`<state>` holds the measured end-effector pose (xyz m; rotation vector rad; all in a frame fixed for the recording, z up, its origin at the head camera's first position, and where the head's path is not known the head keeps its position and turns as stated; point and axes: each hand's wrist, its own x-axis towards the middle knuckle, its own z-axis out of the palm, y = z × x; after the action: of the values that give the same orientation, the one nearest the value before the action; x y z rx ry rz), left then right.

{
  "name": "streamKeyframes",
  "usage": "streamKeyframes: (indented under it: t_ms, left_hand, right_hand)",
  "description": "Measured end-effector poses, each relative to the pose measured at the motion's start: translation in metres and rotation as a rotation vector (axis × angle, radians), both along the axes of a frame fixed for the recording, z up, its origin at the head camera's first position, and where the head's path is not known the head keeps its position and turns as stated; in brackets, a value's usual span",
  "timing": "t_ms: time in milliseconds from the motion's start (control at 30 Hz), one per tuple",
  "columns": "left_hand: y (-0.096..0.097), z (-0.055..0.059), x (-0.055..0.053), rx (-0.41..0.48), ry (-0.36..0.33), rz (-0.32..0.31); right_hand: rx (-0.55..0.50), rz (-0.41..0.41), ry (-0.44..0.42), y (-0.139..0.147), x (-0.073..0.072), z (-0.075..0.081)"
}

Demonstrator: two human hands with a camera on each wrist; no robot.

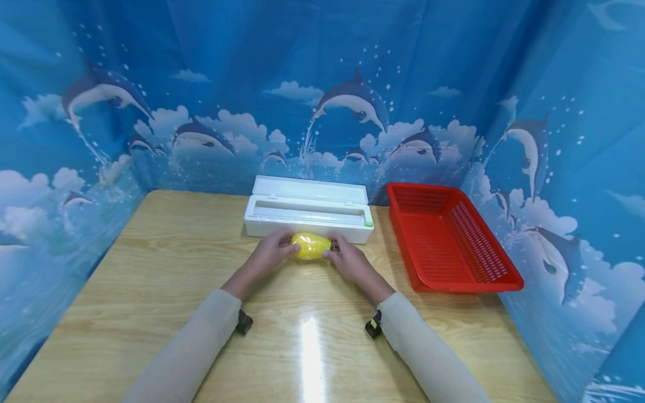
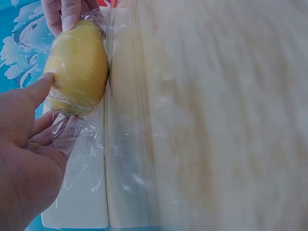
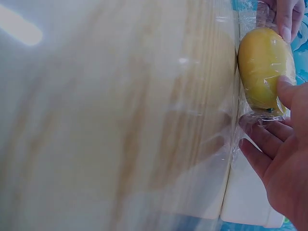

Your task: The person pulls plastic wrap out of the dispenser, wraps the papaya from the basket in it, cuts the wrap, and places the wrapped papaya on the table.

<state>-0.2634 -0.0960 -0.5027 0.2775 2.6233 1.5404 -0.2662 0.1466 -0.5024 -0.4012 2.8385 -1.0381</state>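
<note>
A yellow mango [image 1: 311,246] wrapped in clear cling film is held between both hands, in front of a white cling film box [image 1: 307,226]. My left hand [image 1: 272,253] grips its left end, the thumb pressing on the fruit and the fingers among the loose film in the left wrist view. At the opposite end, my right hand [image 1: 349,260] holds the mango [image 3: 264,67] with the thumb on its side. Loose film [image 3: 262,114] bunches at that end near the fingers. The box lid [image 1: 309,189] is raised, and a green piece [image 1: 368,224] shows at its right front.
A red perforated basket [image 1: 418,268] stands on the right of the wooden table [image 1: 176,268]. Blue dolphin-print curtains [image 1: 242,67] surround the table at the back and sides.
</note>
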Motion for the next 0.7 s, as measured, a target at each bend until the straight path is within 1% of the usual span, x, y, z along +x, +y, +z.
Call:
streamKeyframes:
  t_ms: [100,267,467,700]
  left_hand:
    - [-0.0004,-0.0004,-0.0016,0.000,0.006,0.007]
    - [-0.0006,-0.0005,-0.0044,0.001,-0.038,0.015]
    - [-0.0003,0.0002,-0.0074,-0.010,-0.088,0.037]
    - [-0.0012,-0.0008,-0.0098,-0.009,-0.085,0.030]
  right_hand:
    - [-0.012,0.001,0.005,-0.0001,-0.0011,0.0003]
    - [-0.005,0.012,0.030,0.0003,-0.0040,0.0012]
    - [0.026,0.027,0.067,0.0003,-0.0076,0.0003]
    - [0.027,0.046,0.056,0.0010,-0.0076,0.0021]
